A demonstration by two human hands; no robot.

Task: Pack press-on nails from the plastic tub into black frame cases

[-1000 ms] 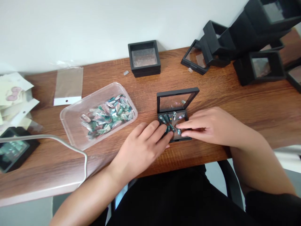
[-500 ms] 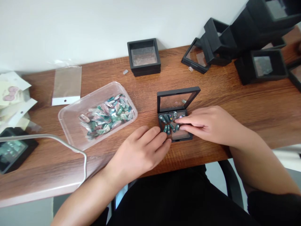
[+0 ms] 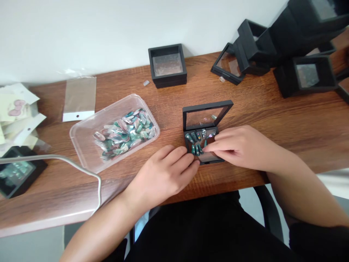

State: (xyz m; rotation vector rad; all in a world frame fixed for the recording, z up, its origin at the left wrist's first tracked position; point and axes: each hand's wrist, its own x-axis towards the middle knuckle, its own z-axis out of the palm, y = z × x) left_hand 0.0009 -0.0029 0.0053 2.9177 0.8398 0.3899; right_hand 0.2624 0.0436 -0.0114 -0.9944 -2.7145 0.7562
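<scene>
A small black display case (image 3: 207, 105) stands on the desk with its clear-windowed lid raised. Several dark green press-on nails (image 3: 196, 149) lie in rows on its clear base, along with a few decorated ones. My left hand (image 3: 167, 173) is closed against the case's front left corner, its fingers curled along the edge. Over the right part of the base is my right hand (image 3: 238, 147), its fingers drawn together and the index fingertip touching a green nail in the lower row. What lies beneath the right fingers is hidden.
Left of the case, a clear plastic tub (image 3: 81, 145) holds many loose nails. A black box (image 3: 167, 65) stands near the wall, with stacked black cases (image 3: 272, 43) at right. A clear bag (image 3: 80, 98), cards (image 3: 20, 109) and a white cable (image 3: 68, 160) are at left.
My right index fingertip has moved slightly down and toward the lower row, where a green nail has shifted with it. My left hand stays at the case corner.
</scene>
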